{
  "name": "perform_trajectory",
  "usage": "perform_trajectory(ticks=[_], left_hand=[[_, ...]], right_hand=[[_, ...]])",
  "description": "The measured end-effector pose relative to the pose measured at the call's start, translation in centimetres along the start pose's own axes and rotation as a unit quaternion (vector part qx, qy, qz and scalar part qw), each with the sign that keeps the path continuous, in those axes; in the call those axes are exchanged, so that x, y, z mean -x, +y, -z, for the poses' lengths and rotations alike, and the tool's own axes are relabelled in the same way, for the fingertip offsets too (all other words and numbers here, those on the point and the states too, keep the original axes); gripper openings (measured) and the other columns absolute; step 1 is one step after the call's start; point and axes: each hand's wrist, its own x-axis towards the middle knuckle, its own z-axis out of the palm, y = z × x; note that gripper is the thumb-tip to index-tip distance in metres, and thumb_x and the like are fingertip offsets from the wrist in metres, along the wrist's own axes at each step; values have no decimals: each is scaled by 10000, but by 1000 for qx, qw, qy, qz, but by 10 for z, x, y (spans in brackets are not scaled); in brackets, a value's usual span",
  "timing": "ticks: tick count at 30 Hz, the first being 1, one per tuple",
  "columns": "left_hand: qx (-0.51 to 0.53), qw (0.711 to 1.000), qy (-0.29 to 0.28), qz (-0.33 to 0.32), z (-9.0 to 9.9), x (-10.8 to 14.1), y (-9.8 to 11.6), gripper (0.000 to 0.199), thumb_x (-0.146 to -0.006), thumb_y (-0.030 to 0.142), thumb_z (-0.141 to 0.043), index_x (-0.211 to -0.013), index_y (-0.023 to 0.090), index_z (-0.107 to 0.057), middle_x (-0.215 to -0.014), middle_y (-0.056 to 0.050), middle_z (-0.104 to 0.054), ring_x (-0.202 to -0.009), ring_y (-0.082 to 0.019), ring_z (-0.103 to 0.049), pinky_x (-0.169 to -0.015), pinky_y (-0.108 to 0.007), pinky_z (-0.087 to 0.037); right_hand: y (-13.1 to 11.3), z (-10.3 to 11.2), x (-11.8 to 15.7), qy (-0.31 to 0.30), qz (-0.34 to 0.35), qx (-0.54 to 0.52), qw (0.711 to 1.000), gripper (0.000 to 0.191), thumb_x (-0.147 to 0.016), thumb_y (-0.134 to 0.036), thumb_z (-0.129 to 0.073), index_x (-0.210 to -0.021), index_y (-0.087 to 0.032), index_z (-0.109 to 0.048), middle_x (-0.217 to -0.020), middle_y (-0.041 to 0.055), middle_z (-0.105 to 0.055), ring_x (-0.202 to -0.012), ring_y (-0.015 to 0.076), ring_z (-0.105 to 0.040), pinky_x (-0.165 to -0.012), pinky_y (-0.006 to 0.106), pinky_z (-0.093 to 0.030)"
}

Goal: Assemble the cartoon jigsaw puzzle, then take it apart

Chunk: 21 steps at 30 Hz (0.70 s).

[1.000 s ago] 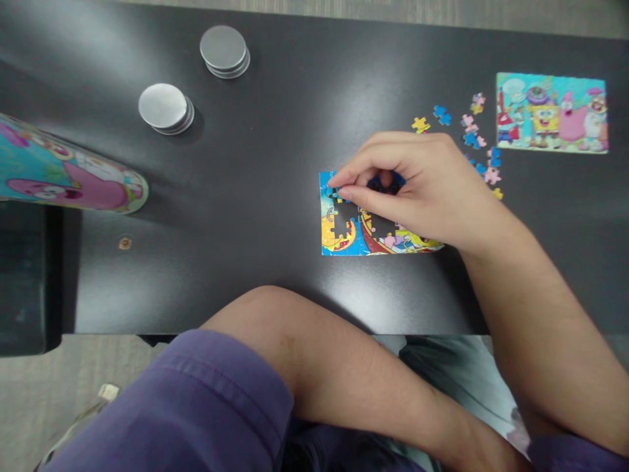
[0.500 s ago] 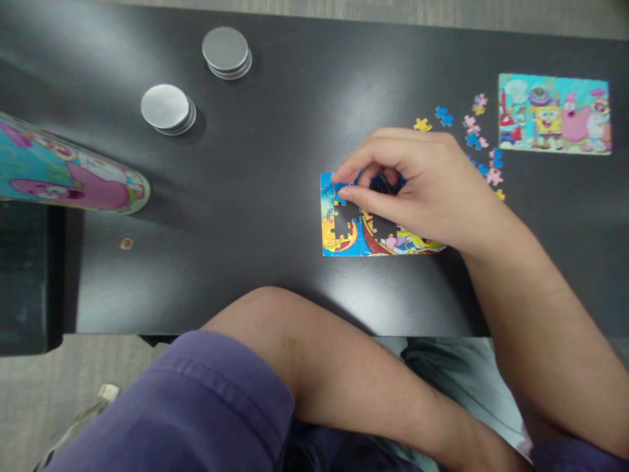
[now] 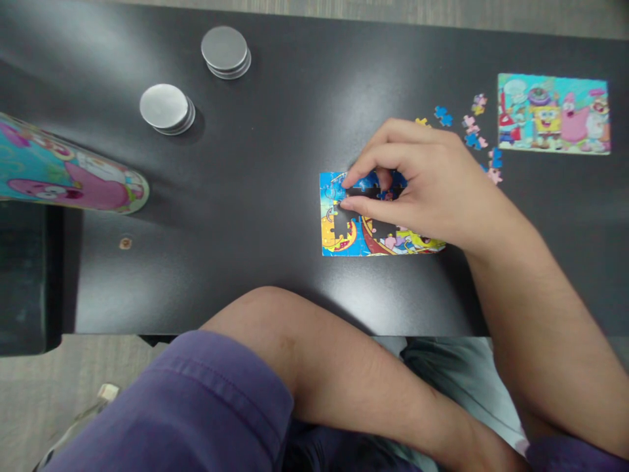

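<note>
My right hand (image 3: 422, 183) is over a partly assembled jigsaw puzzle (image 3: 339, 247) on the dark table. Its thumb and index finger are apart at the puzzle's upper left, the fingertips touching or just above the pieces there. No piece shows between them. Dark table shows through gaps inside the puzzle, and the hand hides much of its right side. My left forearm (image 3: 354, 373) lies bent along the table's near edge, its hand outside the picture. Loose puzzle pieces (image 3: 472, 140) lie scattered beyond my right hand, some partly covered by it.
A cartoon picture card (image 3: 554, 115) lies at the right. Two stacks of round metal discs, a nearer stack (image 3: 164, 106) and a farther stack (image 3: 225, 49), stand at the upper left. A cartoon-printed cylindrical tin (image 3: 73, 174) and a black object (image 3: 29, 275) are at the left edge.
My right hand has shifted slightly right, its thumb and index finger spreading apart. A blue piece at the puzzle's upper left, formerly under the fingertips, now shows more fully.
</note>
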Motion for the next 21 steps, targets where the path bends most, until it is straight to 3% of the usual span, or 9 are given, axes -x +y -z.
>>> perform_trajectory(ticks=[2,4,7,11,13,17,21], left_hand=[[17,1000,-19,-8,-22,-2,8,465,-718,395,-672,-984,600,-994,-886,-8,-852,-951,-375,-891,-462,-412,-417],[23,999,-30,-11,-28,-3,11,505,-709,419,-670,-1042,606,-1001,-924,-4,-871,-1011,-382,-903,-461,-419,-420],[23,999,-36,2,-7,-1,4,546,-704,429,-658,-1086,613,-1002,-921,-3,-877,-1016,-389,-908,-450,-424,-419],[20,996,-22,80,26,5,-9,510,-723,413,-632,-1022,588,-1006,-873,-41,-863,-922,-350,-916,-443,-387,-400],[19,996,-7,90,24,4,-8,502,-723,420,-632,-1012,592,-1004,-891,-44,-870,-928,-346,-920,-452,-381,-391],[13,999,6,36,-1,-4,-1,548,-701,455,-660,-1093,642,-994,-980,7,-900,-1029,-385,-922,-462,-406,-381],[-8,999,18,35,-1,-20,-4,547,-709,427,-666,-1094,632,-996,-898,13,-872,-822,-358,-876,-426,-384,-299]], right_hand=[[-2,-1,0,-11,-9,-4,1000,161,-1044,-471,-1008,-1009,-362,-895,-1229,93,-882,-993,345,-774,-891,559,-658],[-4,-1,-1,-16,-17,-8,1000,157,-1034,-443,-1005,-987,-359,-882,-1205,93,-872,-992,348,-773,-868,550,-639],[-4,-2,-1,-9,-15,-5,1000,172,-996,-414,-1021,-1002,-350,-862,-1188,93,-857,-960,342,-749,-843,541,-608],[-1,-2,0,-7,-10,4,1000,180,-998,-435,-1015,-1037,-349,-861,-1161,89,-846,-917,331,-719,-831,539,-588],[1,-2,0,-5,-13,-8,1000,209,-980,-449,-1045,-1014,-356,-861,-1157,88,-842,-922,338,-727,-825,536,-578],[1,-1,0,-5,-19,-9,1000,207,-1007,-450,-1051,-994,-367,-861,-1146,74,-851,-946,340,-740,-825,533,-571],[1,-1,0,-13,31,54,998,174,-1091,-495,-969,-1049,-350,-882,-1157,81,-870,-916,327,-740,-870,572,-560]])
